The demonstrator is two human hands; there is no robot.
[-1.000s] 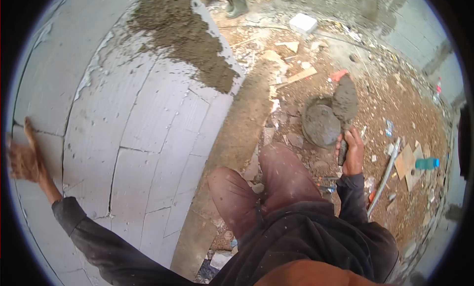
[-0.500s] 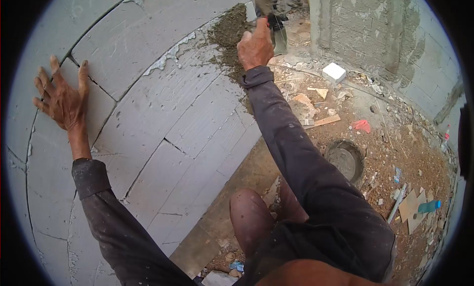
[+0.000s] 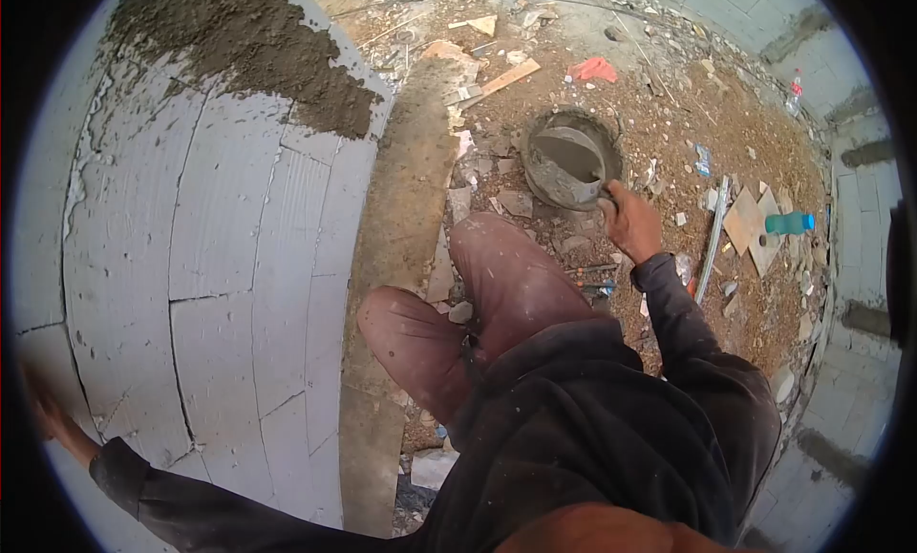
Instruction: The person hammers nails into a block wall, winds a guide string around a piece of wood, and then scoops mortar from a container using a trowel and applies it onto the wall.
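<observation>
My right hand (image 3: 630,221) is closed around the handle of a trowel at the rim of a round mortar bucket (image 3: 614,133). The trowel's blade lies inside the bucket among grey wet mortar, hard to tell apart from it. At the far left edge, my left hand (image 3: 48,410) is against the grey block wall (image 3: 215,333); its fingers are blurred and partly cut off by the dark lens border. A thick patch of wet mortar (image 3: 258,52) coats the upper part of the wall.
A plank (image 3: 392,228) runs along the wall's foot beside my knees. Rubble covers the ground, with a wood strip (image 3: 506,80), a red scrap (image 3: 594,70), a metal bar (image 3: 713,238) and a teal bottle (image 3: 788,223). Another block wall (image 3: 864,257) stands at the right.
My right hand has come down from the mortar patch on the wall to the bucket with the trowel. My left hand has shifted to the view's left edge as the view turned down and right.
</observation>
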